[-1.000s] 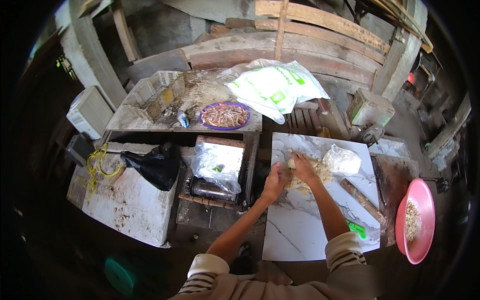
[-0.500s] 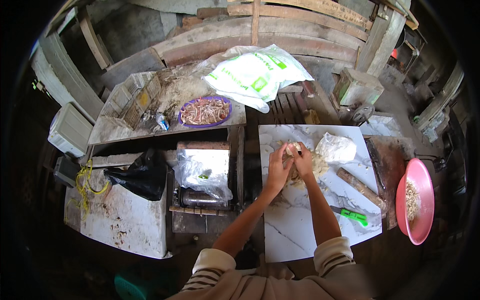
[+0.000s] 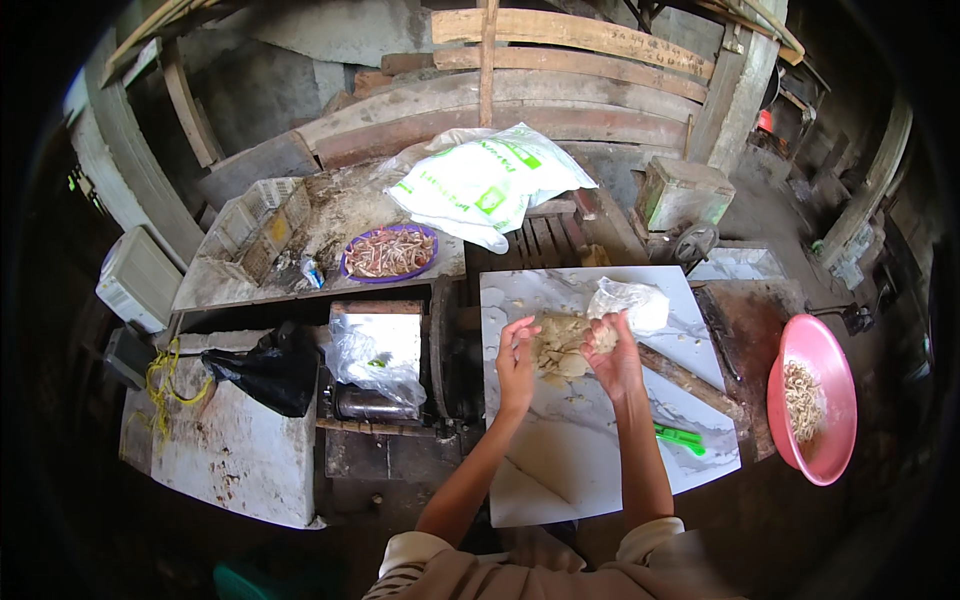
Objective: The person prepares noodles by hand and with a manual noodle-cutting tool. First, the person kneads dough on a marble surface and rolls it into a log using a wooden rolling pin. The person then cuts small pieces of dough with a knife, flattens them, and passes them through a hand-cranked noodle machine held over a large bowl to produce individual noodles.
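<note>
Both hands are over a white marble-patterned board [image 3: 540, 450]. My right hand [image 3: 618, 365] is closed around a pale lump of dough [image 3: 603, 337]. To its left, my left hand [image 3: 516, 365] is raised with fingers bent and apart, and nothing shows in it. Flat, pale dough scraps [image 3: 565, 362] lie loosely on the board between and beyond the hands. A clear plastic bag with white contents [image 3: 632, 305] rests just past my right hand. Right of my right wrist lie a wooden rolling pin [image 3: 690, 383] and a green-handled cutter [image 3: 680, 438].
A pink basin [image 3: 842, 420] with pale strips stands at the right. Left of the board is a roller machine [image 3: 375, 403] under plastic. Farther back are a purple-rimmed tray [image 3: 390, 254] of strips, a white-green sack [image 3: 490, 190] and a plastic crate [image 3: 262, 225].
My hands, together on the dough before, have come apart. The left moved left without dough; the right keeps the lump. The whole view has shifted slightly.
</note>
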Tool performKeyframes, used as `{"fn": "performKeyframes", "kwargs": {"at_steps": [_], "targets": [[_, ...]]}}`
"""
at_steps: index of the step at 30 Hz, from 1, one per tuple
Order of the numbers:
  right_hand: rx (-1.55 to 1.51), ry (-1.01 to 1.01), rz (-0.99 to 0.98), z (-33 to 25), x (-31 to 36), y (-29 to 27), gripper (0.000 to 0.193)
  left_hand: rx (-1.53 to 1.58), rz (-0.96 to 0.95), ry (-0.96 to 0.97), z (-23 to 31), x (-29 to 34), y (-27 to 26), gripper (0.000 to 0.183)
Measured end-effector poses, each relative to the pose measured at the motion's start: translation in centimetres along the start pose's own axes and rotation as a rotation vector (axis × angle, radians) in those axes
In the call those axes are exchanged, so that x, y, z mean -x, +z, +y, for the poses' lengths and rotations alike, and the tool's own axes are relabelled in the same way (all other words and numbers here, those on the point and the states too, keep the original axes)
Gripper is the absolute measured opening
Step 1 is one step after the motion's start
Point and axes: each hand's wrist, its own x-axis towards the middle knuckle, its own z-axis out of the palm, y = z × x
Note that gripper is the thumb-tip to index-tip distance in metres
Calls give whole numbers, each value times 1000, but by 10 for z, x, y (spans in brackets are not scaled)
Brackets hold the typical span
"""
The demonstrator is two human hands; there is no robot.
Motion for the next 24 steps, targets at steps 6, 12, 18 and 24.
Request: {"fn": "performKeyframes", "kwargs": {"at_steps": [6,12,18,24], "targets": [[-184,-71,23,-29,27,-25,51,51,86,27,-9,40,28,27],[-253,-2,-77,-57,83,-46,44,249,88,-62,5,83,97,28],[172,-41,-207,-62,126,-87,23,532,-37,-225,10,142,161,41],[931,-732,-16,-60,134,-95,37,531,20,-222,25,182,186,31]]}}
